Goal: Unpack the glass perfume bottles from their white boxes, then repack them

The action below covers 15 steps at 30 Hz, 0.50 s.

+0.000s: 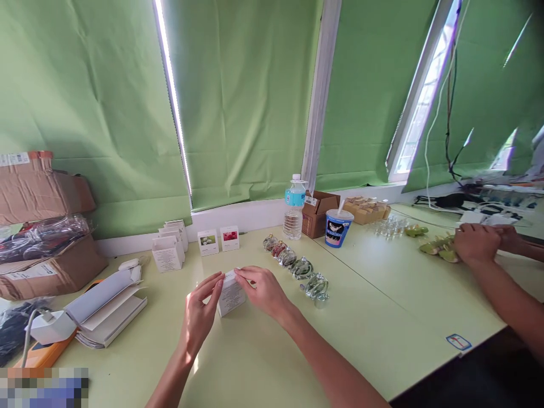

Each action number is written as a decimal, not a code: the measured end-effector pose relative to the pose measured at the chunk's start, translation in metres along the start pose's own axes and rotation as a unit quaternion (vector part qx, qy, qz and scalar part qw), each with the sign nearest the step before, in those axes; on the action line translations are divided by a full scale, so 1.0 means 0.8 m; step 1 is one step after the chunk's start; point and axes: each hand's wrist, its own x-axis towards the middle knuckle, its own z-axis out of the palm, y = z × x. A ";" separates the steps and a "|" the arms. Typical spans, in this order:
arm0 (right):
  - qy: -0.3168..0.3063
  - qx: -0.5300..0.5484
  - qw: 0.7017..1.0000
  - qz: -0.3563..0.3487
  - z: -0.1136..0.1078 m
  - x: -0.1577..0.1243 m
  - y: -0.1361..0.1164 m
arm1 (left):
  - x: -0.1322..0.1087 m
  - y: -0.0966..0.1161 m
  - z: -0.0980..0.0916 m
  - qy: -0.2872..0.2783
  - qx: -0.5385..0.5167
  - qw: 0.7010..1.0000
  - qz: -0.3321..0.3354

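A small white carton (232, 298) with printed text on its side stands on the pale green table between my hands. My left hand (201, 306) pinches its upper left edge, thumb against fingers. At the top right corner, the fingertips of my right hand (264, 290) are pressed together on the same carton. Just beyond stand two similar boxes with pictures, one with white flowers (208, 242) and one with red (230, 238). Several more white cartons (167, 254) are lined up to the left. Right of my hands runs a row of glass ornaments (302, 268) wrapped in clear plastic.
At the back are a water bottle (293, 215), a brown cardboard box (319, 213) and a blue cup with a straw (338, 231). On the left lie a notebook (108, 311), a white charger (51, 326) and stacked cartons (51, 272). A co-worker's hands (478, 242) handle green items at right.
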 end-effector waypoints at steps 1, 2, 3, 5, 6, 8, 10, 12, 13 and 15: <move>0.002 -0.008 1.000 -0.004 0.000 0.000 -0.001 | -0.001 -0.001 -0.001 -0.002 0.020 1.000 0.012; 0.002 -0.016 1.000 -0.007 0.001 0.000 -0.001 | -0.001 -0.002 -0.001 -0.005 0.045 0.999 0.028; 0.000 -0.023 1.000 -0.009 0.001 0.000 -0.001 | -0.002 -0.004 -0.002 -0.008 0.073 0.996 0.046; -0.007 -0.033 0.999 -0.011 0.001 0.000 -0.001 | -0.003 -0.007 -0.004 -0.008 0.123 0.989 0.081; -0.009 -0.038 0.999 -0.012 0.000 0.000 -0.001 | -0.004 -0.007 -0.004 -0.003 0.140 0.986 0.095; -0.012 -0.045 0.999 -0.012 0.000 -0.001 0.000 | -0.004 -0.007 -0.006 0.007 0.153 0.982 0.113; -0.017 -0.048 0.999 -0.012 0.001 -0.001 0.000 | -0.002 -0.004 -0.007 0.007 0.135 0.984 0.116; -0.021 -0.051 0.998 -0.010 0.003 -0.001 0.001 | 0.000 -0.002 -0.008 -0.001 0.107 0.988 0.108; -0.021 -0.053 0.998 -0.008 0.004 0.000 0.002 | 0.001 -0.001 -0.008 -0.002 0.099 0.990 0.103; -0.019 -0.055 0.998 -0.003 0.005 0.001 0.003 | 0.002 0.000 -0.009 0.003 0.102 0.990 0.098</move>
